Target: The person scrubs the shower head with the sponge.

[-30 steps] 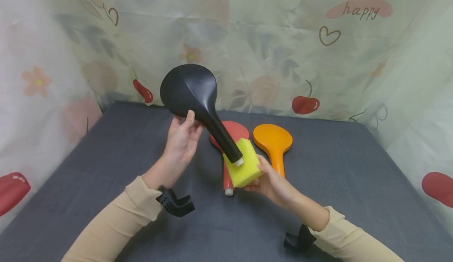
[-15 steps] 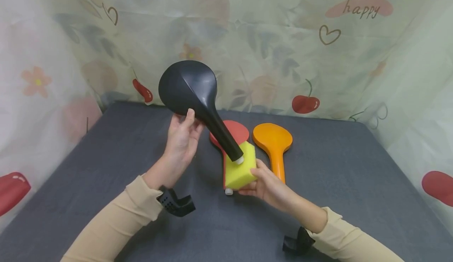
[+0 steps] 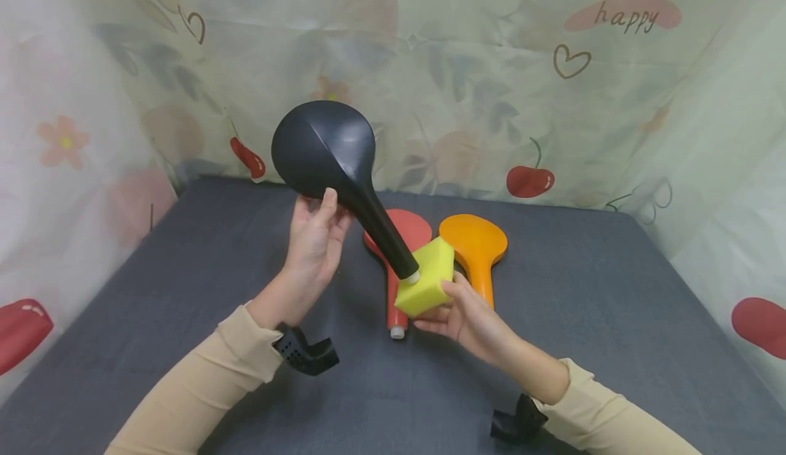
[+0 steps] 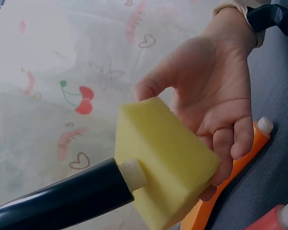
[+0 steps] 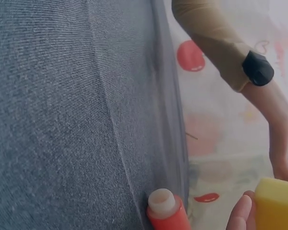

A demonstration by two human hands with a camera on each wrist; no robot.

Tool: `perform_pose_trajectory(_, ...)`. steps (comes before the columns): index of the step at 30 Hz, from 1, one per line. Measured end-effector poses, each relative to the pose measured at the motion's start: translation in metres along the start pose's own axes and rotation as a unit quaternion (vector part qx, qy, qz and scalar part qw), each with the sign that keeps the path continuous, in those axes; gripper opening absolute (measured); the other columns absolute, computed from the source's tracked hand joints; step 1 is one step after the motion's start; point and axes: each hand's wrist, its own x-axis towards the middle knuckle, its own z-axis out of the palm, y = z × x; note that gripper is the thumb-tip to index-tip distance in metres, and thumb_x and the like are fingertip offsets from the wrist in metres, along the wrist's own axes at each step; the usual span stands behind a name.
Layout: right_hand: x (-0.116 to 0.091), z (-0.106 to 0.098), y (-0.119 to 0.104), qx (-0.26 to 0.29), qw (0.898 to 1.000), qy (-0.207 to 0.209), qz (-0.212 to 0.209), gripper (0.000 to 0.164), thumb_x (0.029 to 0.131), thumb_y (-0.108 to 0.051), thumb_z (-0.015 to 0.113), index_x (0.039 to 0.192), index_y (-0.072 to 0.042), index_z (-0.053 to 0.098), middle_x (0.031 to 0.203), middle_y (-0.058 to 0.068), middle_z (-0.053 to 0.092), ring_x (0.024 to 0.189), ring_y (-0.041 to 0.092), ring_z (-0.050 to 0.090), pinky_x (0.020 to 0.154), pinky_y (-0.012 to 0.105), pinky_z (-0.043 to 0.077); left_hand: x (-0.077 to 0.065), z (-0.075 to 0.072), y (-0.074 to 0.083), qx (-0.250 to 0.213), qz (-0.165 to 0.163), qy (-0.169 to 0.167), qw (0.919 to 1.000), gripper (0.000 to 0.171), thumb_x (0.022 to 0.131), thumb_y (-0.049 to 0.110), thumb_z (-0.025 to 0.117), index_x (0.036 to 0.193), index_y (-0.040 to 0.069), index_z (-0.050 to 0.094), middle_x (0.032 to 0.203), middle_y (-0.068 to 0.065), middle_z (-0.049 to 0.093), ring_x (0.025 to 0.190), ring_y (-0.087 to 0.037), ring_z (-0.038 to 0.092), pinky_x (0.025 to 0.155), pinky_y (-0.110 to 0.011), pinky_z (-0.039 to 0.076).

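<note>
A black handheld shower head (image 3: 325,148) is held up at a slant by my left hand (image 3: 314,243), thumb on its back and fingers under its round head. Its handle points down to the right and ends in a white threaded tip (image 4: 134,174). My right hand (image 3: 469,318) pinches a yellow block sponge (image 3: 432,274) between thumb and fingers. In the left wrist view the sponge's broad face is against the white tip. The right wrist view shows only a corner of the sponge (image 5: 278,203) and one fingertip (image 5: 240,211).
Behind the hands lie a red shower head (image 3: 408,228) and an orange one (image 3: 473,237) on the dark grey cloth-covered table (image 3: 583,291). A printed curtain (image 3: 430,86) closes off the back and both sides.
The black shower head's round end has tipped slightly up and left. The sponge has turned and shifted about the white tip, while the left hand has hardly moved.
</note>
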Motion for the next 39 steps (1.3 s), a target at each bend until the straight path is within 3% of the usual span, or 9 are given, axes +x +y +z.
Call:
perform_pose_trajectory(10, 0.000, 0.004, 0.003, 0.006, 1.000, 0.005, 0.005, 0.057, 0.097, -0.022, 0.034, 0.144, -0.009, 0.004, 0.119, 0.003, 0.049, 0.100, 0.017, 0.064, 0.091, 0.035, 0.052, 0.000, -0.001, 0.000, -0.001, 0.011, 0.002, 0.9999, 0.014, 0.096, 0.008, 0.046, 0.105, 0.019, 0.042, 0.096, 0.001, 0.050, 0.081, -0.010, 0.058, 0.078, -0.022, 0.052)
perform_pose_trajectory(28, -0.004, -0.002, -0.012, -0.009, 0.998, 0.046, -0.038, 0.052, 0.098, -0.023, 0.032, 0.144, -0.013, 0.009, 0.120, 0.000, 0.046, 0.101, 0.015, 0.059, 0.088, 0.030, 0.052, 0.000, -0.008, -0.002, 0.044, 0.010, -0.003, 0.9990, 0.018, 0.096, 0.007, 0.046, 0.107, 0.021, 0.041, 0.098, 0.001, 0.049, 0.083, -0.009, 0.057, 0.080, -0.022, 0.051)
perform_pose_trajectory(34, -0.004, -0.004, -0.020, -0.054, 0.993, 0.085, -0.067, 0.055, 0.097, -0.024, 0.036, 0.144, -0.015, 0.009, 0.120, 0.002, 0.045, 0.100, 0.012, 0.059, 0.086, 0.029, 0.051, 0.001, -0.014, -0.005, 0.093, 0.000, -0.014, 0.9956, 0.021, 0.097, 0.007, 0.045, 0.111, 0.022, 0.041, 0.100, 0.003, 0.050, 0.087, -0.006, 0.057, 0.080, -0.021, 0.050)
perform_pose_trajectory(39, -0.002, -0.006, -0.027, -0.126, 0.982, 0.132, -0.055, 0.061, 0.096, -0.026, 0.041, 0.146, -0.015, 0.007, 0.128, 0.012, 0.040, 0.101, 0.014, 0.056, 0.086, 0.026, 0.048, 0.003, -0.020, -0.005, 0.137, -0.027, -0.014, 0.9901, 0.022, 0.097, 0.006, 0.045, 0.113, 0.020, 0.042, 0.099, 0.004, 0.054, 0.084, -0.003, 0.060, 0.078, -0.020, 0.051)
